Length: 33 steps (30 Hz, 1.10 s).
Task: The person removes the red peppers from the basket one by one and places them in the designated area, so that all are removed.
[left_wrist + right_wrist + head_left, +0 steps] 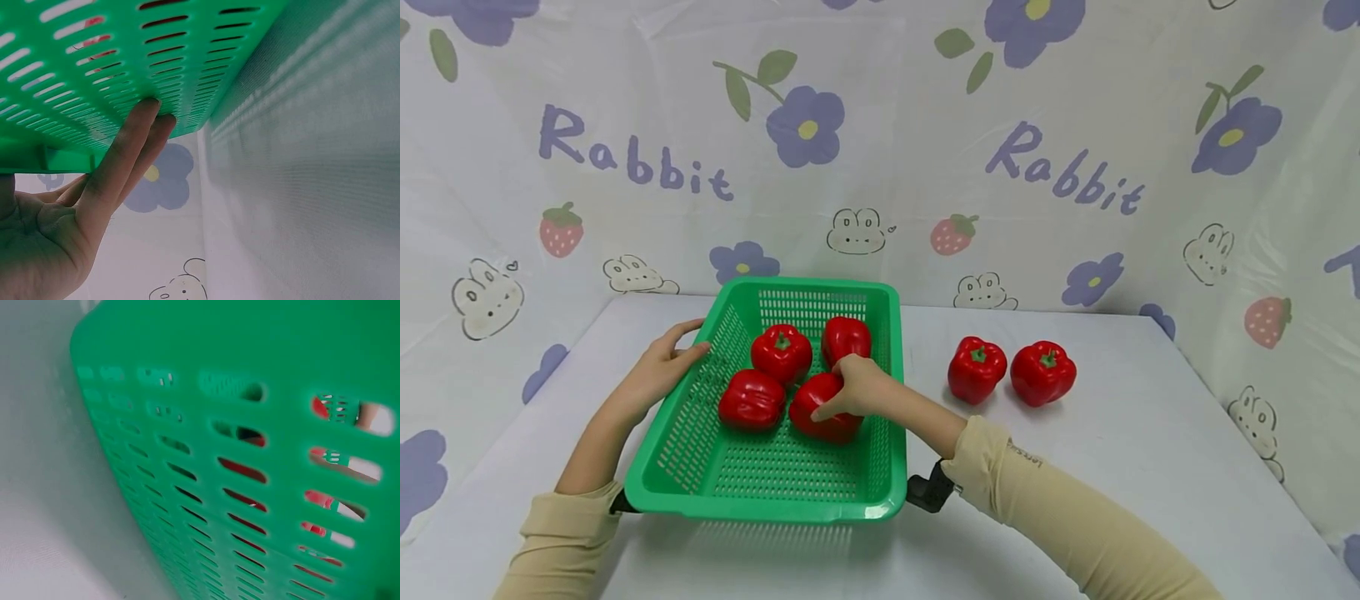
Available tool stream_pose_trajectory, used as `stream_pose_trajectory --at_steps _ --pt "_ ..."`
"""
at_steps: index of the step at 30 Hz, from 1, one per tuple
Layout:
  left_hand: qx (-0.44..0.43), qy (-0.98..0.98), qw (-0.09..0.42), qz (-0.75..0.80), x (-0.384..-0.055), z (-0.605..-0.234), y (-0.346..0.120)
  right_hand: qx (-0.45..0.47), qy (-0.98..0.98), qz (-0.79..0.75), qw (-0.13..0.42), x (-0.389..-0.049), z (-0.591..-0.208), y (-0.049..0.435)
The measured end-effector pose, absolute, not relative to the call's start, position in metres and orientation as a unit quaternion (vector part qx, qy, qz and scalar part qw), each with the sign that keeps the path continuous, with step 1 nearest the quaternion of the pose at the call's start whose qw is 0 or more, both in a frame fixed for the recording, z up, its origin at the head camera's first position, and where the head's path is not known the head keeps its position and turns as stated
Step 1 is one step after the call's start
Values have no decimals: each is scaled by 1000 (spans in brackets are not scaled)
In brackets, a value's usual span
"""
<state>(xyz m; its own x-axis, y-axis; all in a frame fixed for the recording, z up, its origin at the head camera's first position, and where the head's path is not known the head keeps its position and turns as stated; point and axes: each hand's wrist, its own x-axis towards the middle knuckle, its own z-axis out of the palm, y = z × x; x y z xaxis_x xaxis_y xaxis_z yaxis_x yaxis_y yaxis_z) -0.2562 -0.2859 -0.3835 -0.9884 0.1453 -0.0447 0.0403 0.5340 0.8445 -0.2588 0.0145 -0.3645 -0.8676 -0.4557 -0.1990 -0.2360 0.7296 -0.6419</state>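
Observation:
A green plastic basket (767, 507) with slotted walls stands on the table and holds several red bell peppers. My left hand (658, 371) grips its left rim, thumb over the edge; in the left wrist view, long fingers (131, 144) lie against the outer slotted wall. Inside the basket, my right hand (863, 387) holds the front right bell pepper (811, 404) from above, thumb on its near side. Beside that one lie a front left pepper (752, 400), a back left pepper (782, 354) and a back right pepper (846, 337). The basket wall (206, 337) hides the right hand's fingers in the right wrist view.
Two more red bell peppers, one nearer the basket (977, 369) and one farther right (1042, 373), stand on the white table (1112, 467). A patterned cloth backdrop (880, 183) rises behind the table's far edge.

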Motion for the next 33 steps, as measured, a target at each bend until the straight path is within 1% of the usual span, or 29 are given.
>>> stream_pose_trajectory --at_steps 10,22,29,33 --pt "62 871 54 484 -257 -383 -286 -189 904 -341 174 -256 -356 16" --pt "61 872 54 482 -258 -385 -287 -209 881 -395 155 -250 -338 30" --pt "62 869 55 488 -257 -385 -286 -198 851 -456 170 -246 -326 42" --pt "62 870 55 487 -257 -385 -286 -198 842 -473 167 -243 -322 51"
